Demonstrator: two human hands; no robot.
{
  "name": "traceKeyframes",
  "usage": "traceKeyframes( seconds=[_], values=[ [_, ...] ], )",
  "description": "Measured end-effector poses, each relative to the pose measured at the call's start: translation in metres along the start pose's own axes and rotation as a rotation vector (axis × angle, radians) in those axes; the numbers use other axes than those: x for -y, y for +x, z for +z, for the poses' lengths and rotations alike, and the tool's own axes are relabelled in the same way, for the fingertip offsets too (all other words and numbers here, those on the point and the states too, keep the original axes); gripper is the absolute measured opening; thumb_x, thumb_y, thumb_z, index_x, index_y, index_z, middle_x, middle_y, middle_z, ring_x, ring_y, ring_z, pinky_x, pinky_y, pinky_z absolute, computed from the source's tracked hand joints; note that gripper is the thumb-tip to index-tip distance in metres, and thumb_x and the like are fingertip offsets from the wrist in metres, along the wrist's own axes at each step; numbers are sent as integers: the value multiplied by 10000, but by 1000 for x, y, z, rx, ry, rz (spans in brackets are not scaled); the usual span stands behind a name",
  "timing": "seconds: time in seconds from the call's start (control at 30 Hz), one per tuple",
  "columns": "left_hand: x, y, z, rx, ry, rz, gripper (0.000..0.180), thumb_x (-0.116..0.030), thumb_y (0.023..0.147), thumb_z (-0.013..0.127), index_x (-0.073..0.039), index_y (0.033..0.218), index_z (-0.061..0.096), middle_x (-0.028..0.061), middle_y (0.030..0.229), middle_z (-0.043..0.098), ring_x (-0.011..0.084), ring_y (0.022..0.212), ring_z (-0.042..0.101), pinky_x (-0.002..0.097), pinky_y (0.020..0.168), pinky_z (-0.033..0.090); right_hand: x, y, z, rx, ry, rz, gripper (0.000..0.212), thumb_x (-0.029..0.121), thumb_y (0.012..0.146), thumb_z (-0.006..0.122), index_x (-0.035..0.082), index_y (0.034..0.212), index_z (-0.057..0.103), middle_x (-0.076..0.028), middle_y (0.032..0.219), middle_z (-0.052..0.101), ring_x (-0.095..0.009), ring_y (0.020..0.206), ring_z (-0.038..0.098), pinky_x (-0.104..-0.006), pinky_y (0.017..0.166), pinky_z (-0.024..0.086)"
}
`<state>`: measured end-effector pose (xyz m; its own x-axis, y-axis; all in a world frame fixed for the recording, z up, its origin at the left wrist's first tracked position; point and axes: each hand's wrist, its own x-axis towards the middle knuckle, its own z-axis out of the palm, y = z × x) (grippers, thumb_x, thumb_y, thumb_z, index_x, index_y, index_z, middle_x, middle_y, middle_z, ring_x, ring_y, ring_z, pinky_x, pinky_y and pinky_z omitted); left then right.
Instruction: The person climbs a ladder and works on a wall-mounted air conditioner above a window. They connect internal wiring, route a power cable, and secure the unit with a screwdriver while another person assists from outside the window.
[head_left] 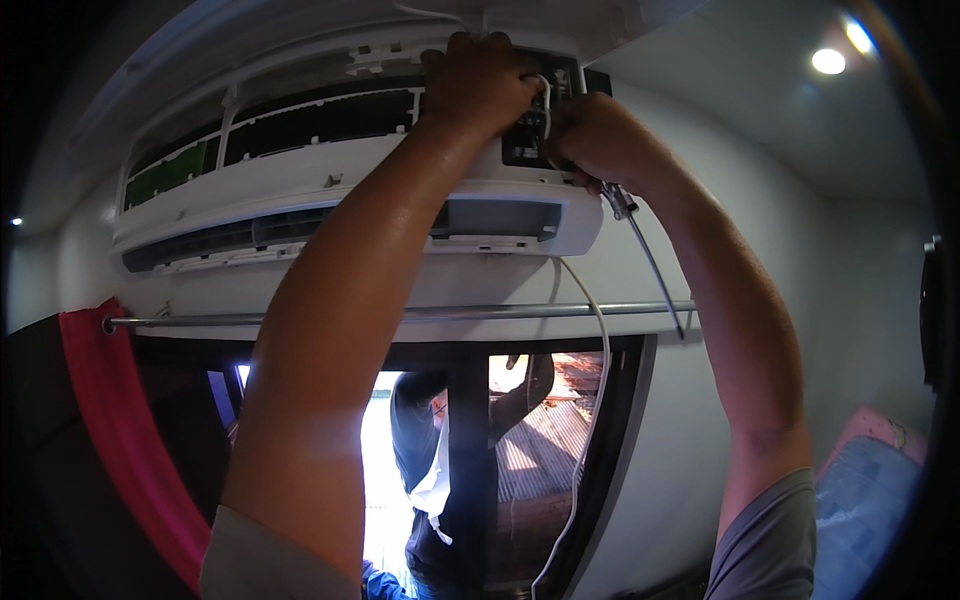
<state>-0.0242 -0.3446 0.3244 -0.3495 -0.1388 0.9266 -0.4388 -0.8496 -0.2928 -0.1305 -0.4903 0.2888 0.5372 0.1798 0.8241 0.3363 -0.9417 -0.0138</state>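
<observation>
Both arms reach up to a white wall-mounted air conditioner [300,165] with its front cover raised and its inside exposed. At the dark electrical compartment [522,150] on its right end, my left hand [478,88] is closed, with a white wire [546,105] coming out by its thumb. That wire loops down toward my right hand [612,142], whose fingers are curled at the compartment's right edge. A screwdriver [650,250] is held in the right hand, its long metal shaft slanting down and to the right. Its handle is mostly hidden by the palm.
Below the unit runs a metal curtain rod [480,313] with a red curtain [140,440] at the left. A pale cable [600,400] hangs past the dark-framed window [468,450]. Outside stands a person [425,480]. A blue, plastic-looking bundle [870,500] lies at lower right.
</observation>
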Motion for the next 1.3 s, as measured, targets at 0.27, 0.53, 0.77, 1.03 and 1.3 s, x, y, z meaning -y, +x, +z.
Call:
traceKeyframes(
  seconds=[0.27,0.53,0.77,1.03,1.3],
  values=[
    [7,-3,-1,30,-92,34,308,-551,927,668,-382,1148,800,-34,1179,728,324,1180,593,586,1000,447,13,-59,-2,-137,-120,-119,337,107,881,704,70,1215,692,-128,937,768,-270,763,740,-428,698,598],
    [-15,4,-7,82,-75,-146,391,-579,873,741,-292,1129,808,-11,1202,732,340,1226,580,606,1009,429,11,-68,16,-157,-294,-33,436,149,918,642,127,1349,703,-196,1145,765,-373,1019,747,-486,920,583],
    [-25,10,-15,178,-27,-208,412,-555,843,765,-300,1164,796,8,1241,723,355,1285,550,611,1032,413,-19,-58,21,-184,-155,-51,235,181,916,618,55,1060,754,-178,1048,770,-381,993,741,-510,920,590],
    [3,-2,-10,-103,-549,-44,373,-276,881,699,-147,1227,752,115,1287,696,316,1151,671,397,1062,500,-24,-24,-4,80,-849,-447,194,131,937,589,36,983,751,-163,1069,759,-333,1044,740,-457,891,618],
    [45,-45,-49,-69,-396,167,320,-182,929,673,-114,1237,730,119,1233,688,312,1174,649,436,1052,503,4,-78,0,-6,-351,38,538,118,932,568,197,1460,635,-207,1185,740,-368,1137,710,-480,1012,566]
  ],
)
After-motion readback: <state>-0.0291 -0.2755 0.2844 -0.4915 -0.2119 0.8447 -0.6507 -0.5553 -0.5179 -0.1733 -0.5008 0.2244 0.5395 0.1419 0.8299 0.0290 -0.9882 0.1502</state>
